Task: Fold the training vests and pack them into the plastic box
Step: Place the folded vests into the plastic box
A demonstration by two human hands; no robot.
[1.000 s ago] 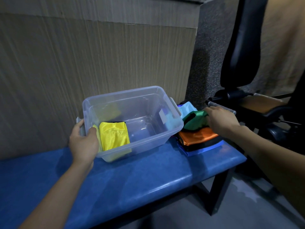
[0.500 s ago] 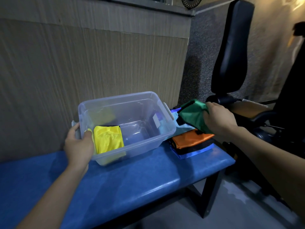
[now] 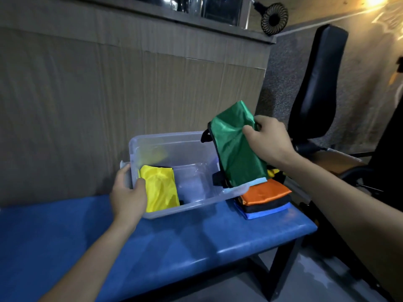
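1. I am pinching the folded green vest (image 3: 236, 147) by its top edge with my right hand (image 3: 267, 140), fingers curled into the cloth, so it is hanging flat and keeping its fold.
2. My left hand (image 3: 127, 192) is gripping the near left corner of the plastic box (image 3: 196, 202), steadying it on the blue bench (image 3: 174, 247).
3. The yellow vest (image 3: 160, 188) is lying inside at the left, leaving room beside it.
4. The remaining stack (image 3: 265, 198) is waiting just right of the box.
5. Compared with a second ago, the green vest is now lifted off that stack and hanging over the box's right end.
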